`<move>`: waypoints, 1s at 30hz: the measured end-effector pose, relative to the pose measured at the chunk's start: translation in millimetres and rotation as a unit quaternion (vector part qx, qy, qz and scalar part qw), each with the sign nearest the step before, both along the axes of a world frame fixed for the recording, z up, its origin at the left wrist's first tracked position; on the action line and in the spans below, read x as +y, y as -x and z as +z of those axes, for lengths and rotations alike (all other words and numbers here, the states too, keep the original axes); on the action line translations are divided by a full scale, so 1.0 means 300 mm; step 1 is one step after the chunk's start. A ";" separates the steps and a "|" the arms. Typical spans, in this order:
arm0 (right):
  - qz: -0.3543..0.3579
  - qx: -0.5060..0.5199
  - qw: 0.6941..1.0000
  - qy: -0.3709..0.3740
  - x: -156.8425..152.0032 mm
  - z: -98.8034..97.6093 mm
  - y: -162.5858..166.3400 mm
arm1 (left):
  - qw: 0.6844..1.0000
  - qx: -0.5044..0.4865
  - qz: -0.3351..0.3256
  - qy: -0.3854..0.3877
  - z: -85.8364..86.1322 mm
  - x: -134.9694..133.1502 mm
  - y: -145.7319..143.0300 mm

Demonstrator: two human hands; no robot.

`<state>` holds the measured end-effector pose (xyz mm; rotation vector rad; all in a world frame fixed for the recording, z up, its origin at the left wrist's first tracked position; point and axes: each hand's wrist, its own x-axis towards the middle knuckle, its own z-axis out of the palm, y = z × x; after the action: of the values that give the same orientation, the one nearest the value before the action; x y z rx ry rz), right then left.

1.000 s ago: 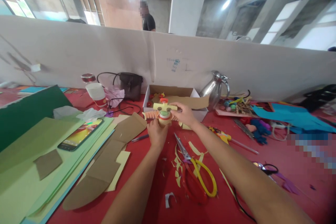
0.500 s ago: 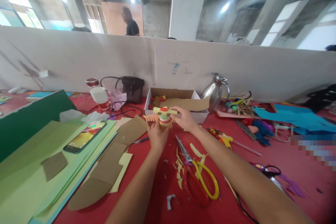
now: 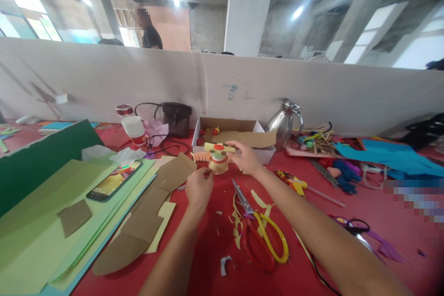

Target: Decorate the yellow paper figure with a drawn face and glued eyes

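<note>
A red table (image 3: 208,266) meets a white partition (image 3: 156,74) in a concrete hall, a pillar (image 3: 246,18) and a dark-shirted person (image 3: 151,38) beyond; before an open box (image 3: 266,156), the right hand (image 3: 244,159) grips a paper figure (image 3: 218,159) by its side, fingers closed on it; the left hand (image 3: 200,189) is just beside, fingers drawn together, though whether around anything cannot be told; scissors (image 3: 249,213) lie between the forearms (image 3: 305,222) among scraps (image 3: 258,198); cardboard (image 3: 138,233) and a phone (image 3: 114,181) lie left, a jug (image 3: 280,122) and glue gun (image 3: 299,188) right.
</note>
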<state>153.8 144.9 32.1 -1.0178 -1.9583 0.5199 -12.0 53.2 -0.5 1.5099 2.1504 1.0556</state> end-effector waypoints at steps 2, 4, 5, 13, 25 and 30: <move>-0.002 0.001 1.000 -0.012 0.000 -0.003 0.000 | 1.000 0.005 0.018 -0.011 0.017 -0.007 0.002; -0.003 0.001 1.000 -0.019 -0.001 -0.006 -0.001 | 0.999 0.005 0.025 -0.025 0.028 -0.011 0.002; -0.003 0.000 1.000 -0.021 -0.002 -0.007 -0.002 | 0.999 0.003 0.026 -0.028 0.031 -0.012 0.002; 0.011 -0.005 1.000 -0.028 -0.002 -0.015 0.002 | 0.996 0.043 0.019 -0.080 0.011 -0.010 -0.018; 0.002 -0.019 0.999 0.036 0.032 0.006 0.038 | 0.993 0.091 0.016 -0.074 -0.070 0.041 -0.013; 0.000 -0.035 0.998 0.050 0.042 0.010 0.039 | 0.983 0.182 0.024 -0.022 -0.076 0.061 -0.029</move>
<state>142.0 157.6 35.0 -1.1134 -2.0104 0.5948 -3.4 71.6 -23.4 1.7970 2.4263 0.9028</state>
